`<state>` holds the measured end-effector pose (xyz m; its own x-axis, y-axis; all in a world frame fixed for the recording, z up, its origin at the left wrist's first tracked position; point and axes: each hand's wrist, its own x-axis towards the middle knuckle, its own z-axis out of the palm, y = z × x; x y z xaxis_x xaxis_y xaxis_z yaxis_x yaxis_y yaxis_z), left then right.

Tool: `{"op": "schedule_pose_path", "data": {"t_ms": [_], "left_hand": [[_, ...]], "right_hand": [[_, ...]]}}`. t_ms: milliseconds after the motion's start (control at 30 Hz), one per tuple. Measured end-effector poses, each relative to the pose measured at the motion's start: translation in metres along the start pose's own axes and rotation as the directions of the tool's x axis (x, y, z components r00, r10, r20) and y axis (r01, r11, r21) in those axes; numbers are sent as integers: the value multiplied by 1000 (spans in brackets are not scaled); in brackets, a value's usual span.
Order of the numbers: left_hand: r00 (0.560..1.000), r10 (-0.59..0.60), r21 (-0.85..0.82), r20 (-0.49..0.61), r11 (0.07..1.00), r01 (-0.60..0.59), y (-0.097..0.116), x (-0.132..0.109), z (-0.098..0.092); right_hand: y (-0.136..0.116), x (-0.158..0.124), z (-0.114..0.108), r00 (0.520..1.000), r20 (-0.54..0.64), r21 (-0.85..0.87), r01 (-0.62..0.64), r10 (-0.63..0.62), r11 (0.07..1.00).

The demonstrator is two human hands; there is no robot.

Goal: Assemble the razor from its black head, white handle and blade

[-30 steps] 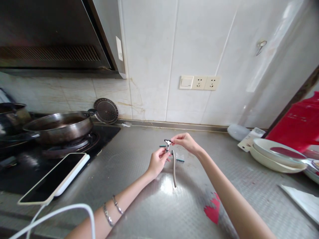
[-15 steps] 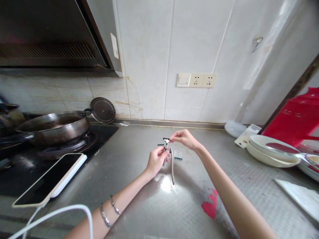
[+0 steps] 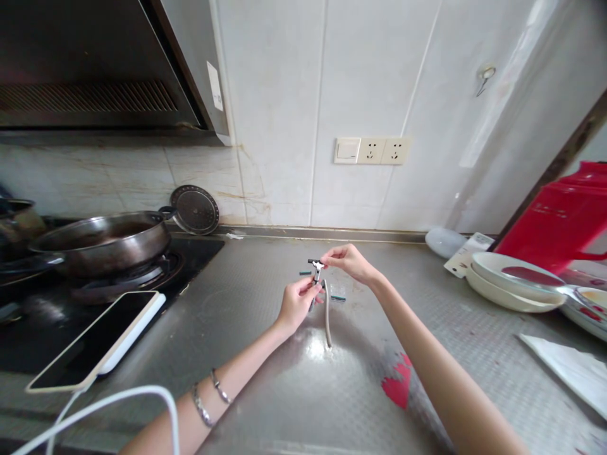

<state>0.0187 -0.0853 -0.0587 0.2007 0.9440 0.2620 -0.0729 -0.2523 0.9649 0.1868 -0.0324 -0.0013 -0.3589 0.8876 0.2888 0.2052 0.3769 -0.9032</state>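
My left hand (image 3: 296, 306) is closed around the grey handle of a small T-shaped tool (image 3: 317, 272) that looks like a razor, held upright above the counter. Its white forked neck rises out of the fingers to a thin black bar (image 3: 313, 261) on top. Thumb and fingertips of my right hand (image 3: 349, 260) pinch the right end of that bar. Just right of my left hand is a curved beige rod (image 3: 327, 319) with a dark tip. Two short teal-and-dark strips lie on the counter, one strip (image 3: 305, 273) behind my left hand and another strip (image 3: 338, 298) beside clear plastic.
At left, a steel pan (image 3: 104, 237) sits on the stove, and a phone (image 3: 95, 341) with a white cable rests near its edge. To the right are stacked dishes (image 3: 512, 294), a red container (image 3: 550, 215) and white paper (image 3: 564, 366). A wall socket (image 3: 372, 151) is behind.
The view has shifted slightly. Both hands keep the same grip on the razor-like tool, with hardly any movement between them.
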Motion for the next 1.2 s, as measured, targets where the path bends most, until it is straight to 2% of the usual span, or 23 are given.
{"op": "schedule_pose_path", "data": {"t_ms": [233, 1200], "left_hand": [[1000, -7, -10, -5, 1000, 7, 1, -2, 0], [1000, -15, -1, -22, 1000, 15, -1, -2, 1]], "right_hand": [[1, -1, -1, 999, -42, -5, -1, 1, 1000], [-1, -4, -3, 1000, 8, 27, -4, 4, 1000]]}}
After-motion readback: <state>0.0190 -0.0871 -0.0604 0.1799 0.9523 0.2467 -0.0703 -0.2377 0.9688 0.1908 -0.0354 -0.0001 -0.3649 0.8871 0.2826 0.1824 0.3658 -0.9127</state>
